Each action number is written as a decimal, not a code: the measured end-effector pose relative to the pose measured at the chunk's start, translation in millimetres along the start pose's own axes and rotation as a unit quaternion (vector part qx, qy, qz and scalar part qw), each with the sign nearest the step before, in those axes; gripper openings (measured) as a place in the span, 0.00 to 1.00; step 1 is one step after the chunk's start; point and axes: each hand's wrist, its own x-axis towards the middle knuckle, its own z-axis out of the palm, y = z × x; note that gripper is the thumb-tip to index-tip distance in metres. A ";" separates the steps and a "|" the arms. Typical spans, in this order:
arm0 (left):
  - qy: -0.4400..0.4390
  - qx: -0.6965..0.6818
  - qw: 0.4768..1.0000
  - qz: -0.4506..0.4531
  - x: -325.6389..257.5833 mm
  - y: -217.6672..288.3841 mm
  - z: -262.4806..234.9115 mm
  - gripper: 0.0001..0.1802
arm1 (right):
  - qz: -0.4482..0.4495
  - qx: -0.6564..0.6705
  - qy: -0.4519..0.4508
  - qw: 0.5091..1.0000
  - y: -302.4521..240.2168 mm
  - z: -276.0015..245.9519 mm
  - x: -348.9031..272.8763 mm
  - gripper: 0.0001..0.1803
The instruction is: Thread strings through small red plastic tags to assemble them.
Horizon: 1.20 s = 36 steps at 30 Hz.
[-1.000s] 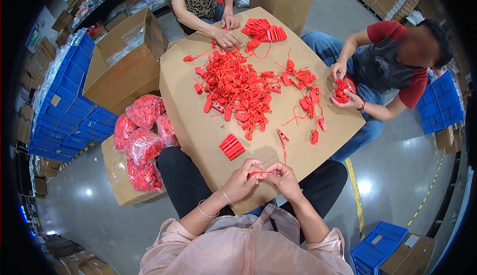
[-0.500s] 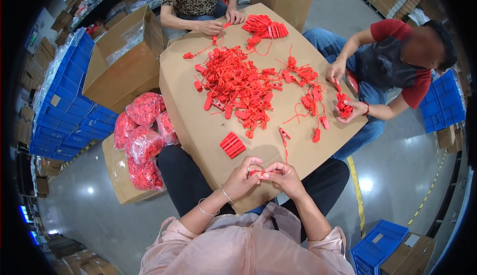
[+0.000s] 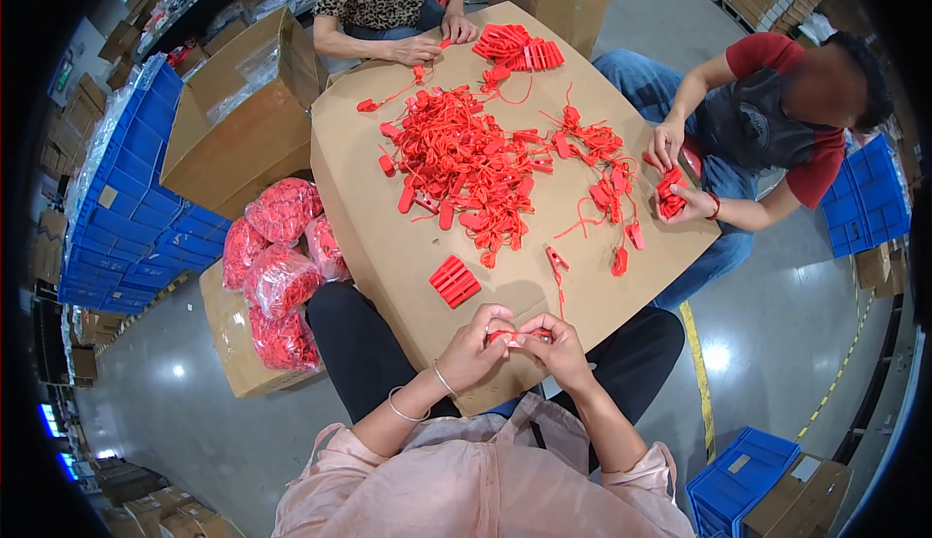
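At the near edge of the table, my left hand (image 3: 476, 348) and my right hand (image 3: 557, 352) meet with fingertips pinched together. Between them is a thin red cord (image 3: 531, 334); its ends are mostly hidden by my fingers. Beyond my left hand lies a neat row of red plastic clips (image 3: 454, 282), side by side. A single red clip (image 3: 555, 258) with a trailing cord rests just past my right hand. A large tangled heap of red corded clips (image 3: 464, 164) covers the table's middle, with a smaller tangle (image 3: 592, 145) to its right.
The cardboard-topped table (image 3: 388, 295) reaches almost to my lap. One co-worker's hands (image 3: 427, 45) work at the far edge; another's hands (image 3: 680, 188) hold red clips at the right. Left of my knee, plastic bags of red pieces (image 3: 282, 281) sit on a carton (image 3: 228, 334).
My hands have barely shifted and keep their pinch on the cord. The co-worker at the right has brought the free hand closer to the clips in the other hand.
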 end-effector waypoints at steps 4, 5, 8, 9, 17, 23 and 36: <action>-0.013 -0.029 0.999 -0.017 0.3 -1.7 -0.9 0.17 | 0.073 0.070 -0.028 0.994 2.6 -8.7 3.1 0.05; -0.021 -0.042 0.999 -0.024 0.3 -2.2 -1.2 0.17 | 0.074 0.070 -0.028 0.994 3.1 -8.9 2.7 0.05; -0.023 -0.042 0.999 0.016 -0.3 -4.4 -0.5 0.17 | 0.043 0.010 -0.015 0.999 5.3 -5.8 3.0 0.05; -0.023 -0.042 0.999 0.016 -0.1 -3.6 -0.4 0.17 | -0.073 -0.024 -0.006 0.997 11.6 -4.0 6.3 0.06; -0.025 -0.129 0.991 -0.035 0.2 5.0 -1.4 0.14 | -0.281 -0.282 0.079 0.914 3.7 1.8 -5.9 0.06; 0.034 -0.109 0.993 -0.034 1.9 2.8 -5.8 0.09 | -0.255 -0.153 0.086 0.951 4.6 3.2 -1.8 0.03; 0.074 -0.066 0.995 0.000 -2.6 -5.0 10.3 0.10 | -0.302 -0.294 0.146 0.895 0.5 23.4 -11.2 0.05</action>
